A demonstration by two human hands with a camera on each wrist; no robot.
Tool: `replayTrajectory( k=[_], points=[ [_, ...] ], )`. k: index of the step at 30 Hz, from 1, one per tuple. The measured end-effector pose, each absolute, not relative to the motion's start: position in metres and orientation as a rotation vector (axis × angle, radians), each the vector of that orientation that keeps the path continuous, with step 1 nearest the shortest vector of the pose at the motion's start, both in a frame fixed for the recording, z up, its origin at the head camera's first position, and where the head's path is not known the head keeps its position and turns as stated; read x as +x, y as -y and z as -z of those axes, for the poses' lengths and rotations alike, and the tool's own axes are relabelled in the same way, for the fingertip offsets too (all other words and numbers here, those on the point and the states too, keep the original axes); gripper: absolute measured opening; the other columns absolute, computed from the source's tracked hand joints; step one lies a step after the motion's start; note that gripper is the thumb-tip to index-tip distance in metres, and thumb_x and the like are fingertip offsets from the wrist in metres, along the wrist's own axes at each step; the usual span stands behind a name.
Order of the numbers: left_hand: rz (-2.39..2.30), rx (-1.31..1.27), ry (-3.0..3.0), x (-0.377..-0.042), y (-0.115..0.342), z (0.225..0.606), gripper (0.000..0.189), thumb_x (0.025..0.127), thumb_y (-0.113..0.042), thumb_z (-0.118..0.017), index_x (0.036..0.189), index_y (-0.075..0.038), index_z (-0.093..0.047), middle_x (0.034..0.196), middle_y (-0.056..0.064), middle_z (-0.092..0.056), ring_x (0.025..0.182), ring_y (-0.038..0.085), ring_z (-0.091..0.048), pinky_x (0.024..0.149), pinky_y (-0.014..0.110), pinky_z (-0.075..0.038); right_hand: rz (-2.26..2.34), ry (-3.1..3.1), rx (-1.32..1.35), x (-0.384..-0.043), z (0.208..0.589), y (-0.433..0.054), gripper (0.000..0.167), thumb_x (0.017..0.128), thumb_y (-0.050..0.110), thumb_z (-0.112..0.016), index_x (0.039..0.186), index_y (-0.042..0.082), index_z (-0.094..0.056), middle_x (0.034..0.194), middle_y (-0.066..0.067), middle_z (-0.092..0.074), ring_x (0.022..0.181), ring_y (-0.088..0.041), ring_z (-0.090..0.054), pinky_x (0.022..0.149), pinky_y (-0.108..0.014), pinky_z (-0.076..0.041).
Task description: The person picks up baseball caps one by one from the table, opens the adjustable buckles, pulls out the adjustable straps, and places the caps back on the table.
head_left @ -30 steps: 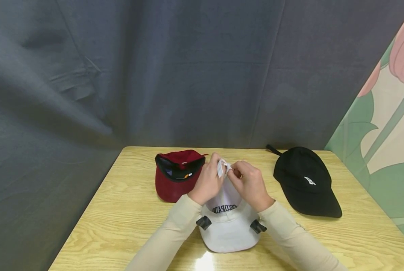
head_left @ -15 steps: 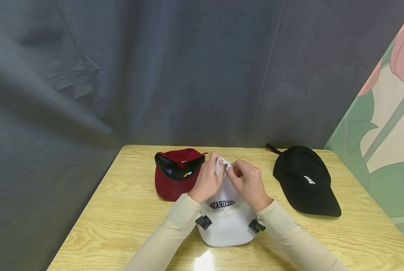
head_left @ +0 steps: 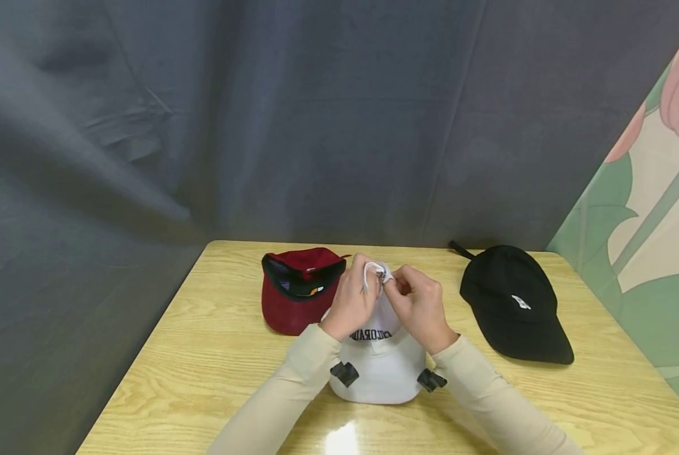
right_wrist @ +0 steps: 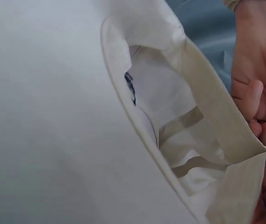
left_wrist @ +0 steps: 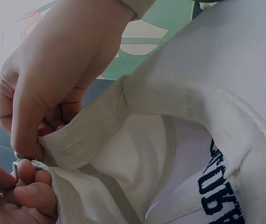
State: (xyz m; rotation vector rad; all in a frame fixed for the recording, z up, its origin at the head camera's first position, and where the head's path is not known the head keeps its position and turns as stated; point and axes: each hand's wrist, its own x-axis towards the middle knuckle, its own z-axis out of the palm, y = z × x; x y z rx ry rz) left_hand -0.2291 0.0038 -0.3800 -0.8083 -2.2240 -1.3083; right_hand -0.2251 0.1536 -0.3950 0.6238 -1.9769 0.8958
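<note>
A white cap (head_left: 376,373) is between my hands, brim toward me, with dark lettering seen reversed inside its front. My left hand (head_left: 349,300) pinches one side of the cap's back strap, which loops over the fingers in the head view. Close beside it, my right hand (head_left: 422,306) pinches the other side of the strap. A small metal buckle (head_left: 381,275) shows between the fingertips, partly hidden by them. The left wrist view shows both hands meeting at the cap's sweatband (left_wrist: 84,140). In the right wrist view the white brim (right_wrist: 63,116) fills the left side.
On the wooden table (head_left: 214,373), a dark red cap (head_left: 294,316) lies inside-up just left of my left hand. A black cap (head_left: 504,303) lies to the right, its strap sticking out behind. A dark curtain (head_left: 339,126) hangs behind the table.
The white cap's brim has tilted or drawn a little away from me, its front edge now farther up the table. Both hands stay almost in place, still pinching the strap.
</note>
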Motion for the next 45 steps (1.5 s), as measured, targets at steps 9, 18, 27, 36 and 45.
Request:
replayTrajectory(
  k=[9, 18, 27, 36, 45],
  points=[
    [1.427, -0.805, 2.141, -0.230, -0.004, 0.378, 0.011, 0.105, -0.002, -0.035, 0.099, -0.002, -0.044, 0.072, 0.009, -0.063, 0.064, 0.018, -0.057, 0.063, 0.024, -0.047, -0.971, 2.005, 0.533, -0.225, 0.393, -0.156, 0.017, 0.079, -0.006, -0.068, 0.072, 0.007, -0.059, 0.059, 0.000, -0.056, 0.051, -0.007, -0.049, 0.045, -0.017, -0.039],
    [1.466, -0.795, 2.174, -0.233, 0.000, 0.378, 0.013, 0.106, -0.005, -0.034, 0.103, -0.001, -0.046, 0.076, 0.008, -0.065, 0.068, 0.017, -0.059, 0.067, 0.025, -0.048, -0.954, 2.105, 0.582, -0.222, 0.391, -0.159, 0.019, 0.078, -0.007, -0.072, 0.092, 0.004, -0.066, 0.063, 0.002, -0.055, 0.054, -0.006, -0.050, 0.050, -0.015, -0.041],
    [1.388, -0.832, 2.184, -0.233, 0.001, 0.378, 0.011, 0.106, -0.006, -0.038, 0.106, 0.001, -0.047, 0.076, 0.008, -0.065, 0.072, 0.019, -0.060, 0.068, 0.027, -0.046, -0.663, 2.131, 0.668, -0.222, 0.391, -0.165, 0.017, 0.081, 0.005, -0.080, 0.096, 0.008, -0.073, 0.070, 0.001, -0.059, 0.059, -0.009, -0.055, 0.050, -0.026, -0.045],
    [1.449, -0.778, 2.273, -0.231, 0.001, 0.380, 0.006, 0.105, -0.005, -0.042, 0.107, -0.002, -0.047, 0.077, 0.008, -0.066, 0.075, 0.020, -0.063, 0.067, 0.024, -0.045, -0.481, 2.133, 0.690, -0.223, 0.391, -0.167, 0.015, 0.078, 0.010, -0.084, 0.090, 0.011, -0.075, 0.082, -0.001, -0.058, 0.056, -0.011, -0.052, 0.045, -0.028, -0.043],
    [1.162, -0.597, 2.584, -0.227, 0.008, 0.370, 0.020, 0.094, -0.026, -0.060, 0.108, -0.012, -0.059, 0.070, -0.006, -0.057, 0.058, 0.008, -0.053, 0.052, 0.026, -0.042, -0.426, 2.110, 0.694, -0.223, 0.394, -0.168, 0.011, 0.079, 0.009, -0.083, 0.087, 0.010, -0.075, 0.083, -0.001, -0.063, 0.057, -0.013, -0.056, 0.045, -0.030, -0.045]
  ],
)
